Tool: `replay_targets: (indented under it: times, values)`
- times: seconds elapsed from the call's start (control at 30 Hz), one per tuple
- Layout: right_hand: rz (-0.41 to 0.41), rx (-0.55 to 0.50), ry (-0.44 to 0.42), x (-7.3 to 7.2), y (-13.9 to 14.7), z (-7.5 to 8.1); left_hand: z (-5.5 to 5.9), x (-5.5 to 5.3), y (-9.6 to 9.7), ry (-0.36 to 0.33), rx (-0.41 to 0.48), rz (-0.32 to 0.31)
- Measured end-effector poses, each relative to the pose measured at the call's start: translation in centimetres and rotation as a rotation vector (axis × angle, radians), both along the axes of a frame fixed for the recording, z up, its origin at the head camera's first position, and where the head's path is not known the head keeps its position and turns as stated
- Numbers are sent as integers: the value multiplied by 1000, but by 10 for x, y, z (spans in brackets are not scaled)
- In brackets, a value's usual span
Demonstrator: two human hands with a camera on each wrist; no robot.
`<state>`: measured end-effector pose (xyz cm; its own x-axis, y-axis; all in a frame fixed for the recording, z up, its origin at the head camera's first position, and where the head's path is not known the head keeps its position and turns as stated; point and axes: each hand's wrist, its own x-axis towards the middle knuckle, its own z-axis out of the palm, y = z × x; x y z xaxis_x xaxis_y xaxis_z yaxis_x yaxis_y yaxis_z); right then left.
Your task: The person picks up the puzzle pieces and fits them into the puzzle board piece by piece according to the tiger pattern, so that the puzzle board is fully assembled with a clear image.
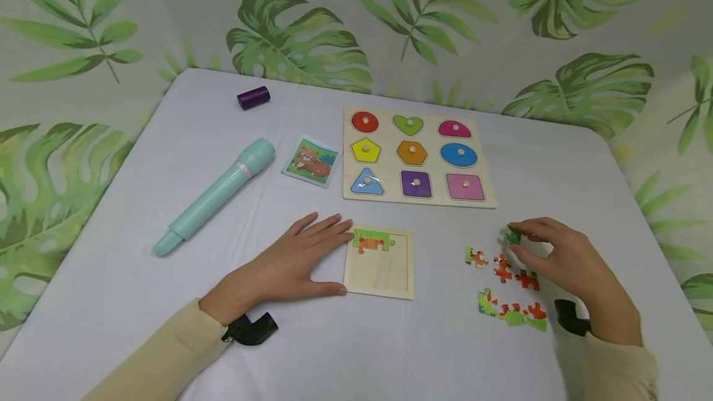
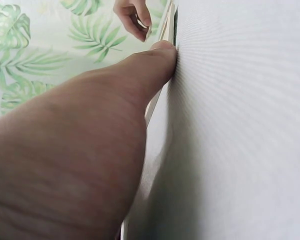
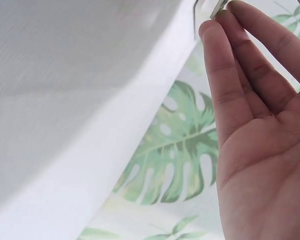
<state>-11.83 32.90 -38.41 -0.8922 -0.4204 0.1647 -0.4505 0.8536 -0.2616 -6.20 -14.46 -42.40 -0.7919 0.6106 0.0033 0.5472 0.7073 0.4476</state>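
My left hand lies with fingers spread against the left edge of a square wooden puzzle tray. Joined green and orange jigsaw pieces sit in the tray's upper left corner. My right hand pinches a green puzzle piece between thumb and fingers, right of the tray. In the right wrist view only an edge of that piece shows at the fingertips. Below that hand lie several loose puzzle pieces, orange and green, on the white table.
Behind the tray lies a wooden shape board with knobbed coloured shapes. A small tiger picture card is left of it. A mint-green tube-like object and a purple cylinder lie on the left. Leaf-patterned cloth hangs behind the table.
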Motion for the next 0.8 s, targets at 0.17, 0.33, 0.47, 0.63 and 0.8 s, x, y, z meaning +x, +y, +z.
replay_targets:
  times: [0.17,0.33,0.47,0.63,0.8]
  values:
    - [29,-6,-13,-5,-10,2,-1,0,0,4,8,-3]
    - [69,-36,-11,-8,-23,6,-1,0,0,4,4,-3]
    - [95,-34,-21,-10,-34,9,-1,0,0,0,2,1]
    - [123,-33,-29,-11,-49,14,-1,0,0,1,3,2]
    - [152,-55,-34,-12,-62,18,0,0,0,7,2,-2]
